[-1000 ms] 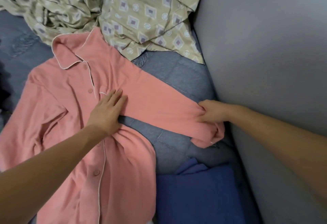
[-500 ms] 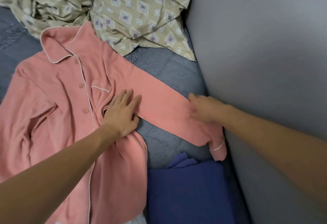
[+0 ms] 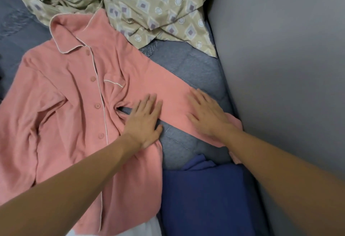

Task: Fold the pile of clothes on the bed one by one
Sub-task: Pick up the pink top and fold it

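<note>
So the pink pajama shirt (image 3: 74, 105) is lying face up on the bed (image 3: 186, 67), collar away from the person, and its sleeve (image 3: 168, 95) runs out to the right toward the grey wall (image 3: 280, 67). Both hands sit on that sleeve with fingers straight and spread flat, gripping nothing: left hand (image 3: 144, 122) at the armpit end, right hand (image 3: 207, 114) nearer the cuff, so I'd guess the right one carries the sleeve back across the chest. There's a patterned beige pile (image 3: 149, 8) beyond the collar and a dark blue garment (image 3: 205, 198) close by.
</note>
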The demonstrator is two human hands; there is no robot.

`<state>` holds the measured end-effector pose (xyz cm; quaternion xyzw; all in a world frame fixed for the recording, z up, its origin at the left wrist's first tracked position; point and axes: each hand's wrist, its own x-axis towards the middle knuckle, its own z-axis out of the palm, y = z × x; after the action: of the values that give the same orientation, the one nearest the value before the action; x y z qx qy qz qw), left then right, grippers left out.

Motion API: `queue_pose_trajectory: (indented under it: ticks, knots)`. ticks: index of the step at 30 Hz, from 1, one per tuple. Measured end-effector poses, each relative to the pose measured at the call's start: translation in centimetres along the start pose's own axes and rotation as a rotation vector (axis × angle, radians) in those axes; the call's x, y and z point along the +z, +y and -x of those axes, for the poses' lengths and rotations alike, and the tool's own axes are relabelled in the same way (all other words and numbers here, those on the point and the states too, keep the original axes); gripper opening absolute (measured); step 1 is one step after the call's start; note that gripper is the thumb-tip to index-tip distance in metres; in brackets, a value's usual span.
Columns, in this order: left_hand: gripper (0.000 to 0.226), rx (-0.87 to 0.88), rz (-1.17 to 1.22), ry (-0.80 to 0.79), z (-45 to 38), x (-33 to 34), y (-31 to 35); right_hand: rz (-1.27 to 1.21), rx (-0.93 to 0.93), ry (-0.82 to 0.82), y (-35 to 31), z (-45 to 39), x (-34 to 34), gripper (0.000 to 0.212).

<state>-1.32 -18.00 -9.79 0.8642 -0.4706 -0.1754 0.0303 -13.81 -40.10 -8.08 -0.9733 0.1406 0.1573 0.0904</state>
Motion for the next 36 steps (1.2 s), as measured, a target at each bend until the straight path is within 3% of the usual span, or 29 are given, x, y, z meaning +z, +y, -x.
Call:
queue_pose_trajectory:
  ticks: [3,6,10,16,19,21,24,28,31,34,36]
  knots:
    - [0.083,0.16,0.093,0.01,1.4,2.1,5.8,-0.017,0.202,-0.028,0.9,0.7,-2.7,0.046]
    - [0.086,0.216,0.213,0.038,2.0,4.4,11.9,-0.046,0.378,-0.298,2.4,1.4,-4.4,0.055]
    - [0.078,0.233,0.274,0.078,1.5,5.7,17.8,0.1,0.287,-0.484,3.0,2.0,-5.2,0.047]
    - [0.061,-0.009,0.305,0.217,0.4,6.1,20.5,0.093,0.216,-0.636,3.1,1.2,-5.2,0.039]
    - [0.031,-0.111,0.34,0.291,-0.4,5.8,20.7,0.028,0.235,-0.647,3.4,1.4,-6.5,0.035]
    - [0.014,-0.152,0.478,0.307,-0.5,5.1,20.5,-0.082,0.293,-0.61,3.6,1.3,-7.0,0.035]
    - [0.014,-0.174,0.902,0.276,0.0,3.6,19.6,-0.406,0.396,-0.559,3.7,1.1,-7.3,0.036]
    - [0.058,-0.211,1.298,0.228,1.8,0.7,17.8,-1.014,0.512,-0.466,2.5,0.7,-8.7,0.041]
    - [0.078,-0.337,1.392,0.322,2.4,-0.8,16.1,-1.181,0.488,-0.552,0.4,-0.5,-10.0,0.022]
    - [0.044,-0.419,1.458,0.478,2.4,-1.0,12.9,-1.256,0.505,-0.612,-2.0,-1.8,-10.8,0.024]
    - [0.034,-0.452,1.456,0.525,2.6,-1.7,10.4,-1.217,0.478,-0.615,-3.7,-2.9,-10.7,0.025]
